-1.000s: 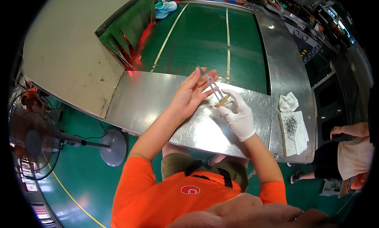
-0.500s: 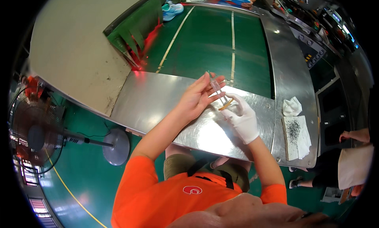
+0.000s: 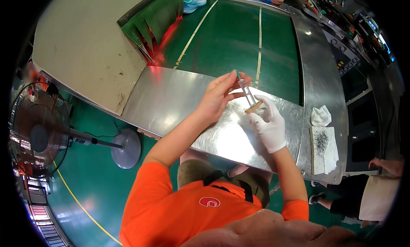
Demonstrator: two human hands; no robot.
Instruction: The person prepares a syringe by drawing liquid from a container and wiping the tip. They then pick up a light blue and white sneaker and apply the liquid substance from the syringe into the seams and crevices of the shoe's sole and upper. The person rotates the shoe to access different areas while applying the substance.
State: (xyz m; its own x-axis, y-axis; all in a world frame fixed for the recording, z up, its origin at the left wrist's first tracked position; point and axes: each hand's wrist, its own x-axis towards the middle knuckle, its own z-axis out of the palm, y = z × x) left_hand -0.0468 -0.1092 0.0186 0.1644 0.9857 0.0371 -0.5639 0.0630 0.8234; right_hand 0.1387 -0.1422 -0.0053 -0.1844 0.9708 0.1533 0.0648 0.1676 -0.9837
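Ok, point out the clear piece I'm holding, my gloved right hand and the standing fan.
Clear piece (image 3: 247, 93): head view, midway along its length.
Gloved right hand (image 3: 271, 127): head view, on its middle.
Standing fan (image 3: 39, 138): head view, on the hub of its round cage.

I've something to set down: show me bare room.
Bare: the steel tabletop between the cream panel and left hand; the green belt between its pale stripes. Crowded: the centre, where it and the gloved right hand hold a clear tube; the right side, with crumpled white cloth and smudged pad.
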